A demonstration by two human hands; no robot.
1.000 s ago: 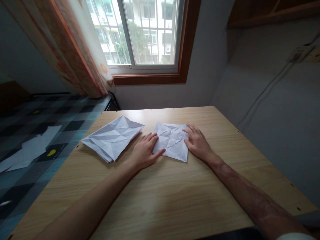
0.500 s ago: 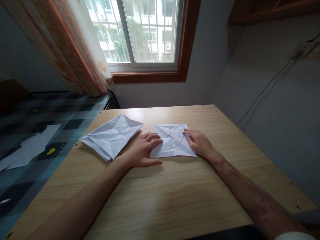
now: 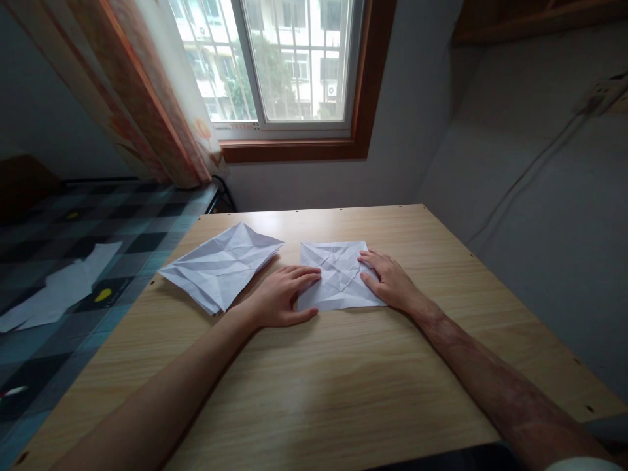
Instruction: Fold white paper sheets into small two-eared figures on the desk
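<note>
A white square sheet of paper [image 3: 338,268], covered in crossing creases, lies flat on the wooden table [image 3: 314,386]. My left hand [image 3: 284,296] rests on the sheet's left edge, fingers stretched out and thumb apart near the lower left corner. On the right edge lies my right hand [image 3: 387,278], its fingers spread over the paper. Neither hand grips anything. Left of my left hand is a stack of creased white papers [image 3: 223,265], turned at an angle, with several layers showing along its lower edge.
Beyond the table's left edge, a bed with a checked cover [image 3: 147,216] holds loose white paper pieces [image 3: 61,288]. Behind the table are a window [image 3: 299,72] and a curtain [image 3: 161,111]. A cable [image 3: 524,173] runs down the right wall.
My left fingers have come closer together and lie flatter on the sheet. My right fingers have shifted slightly and opened a little. The paper stays almost in place.
</note>
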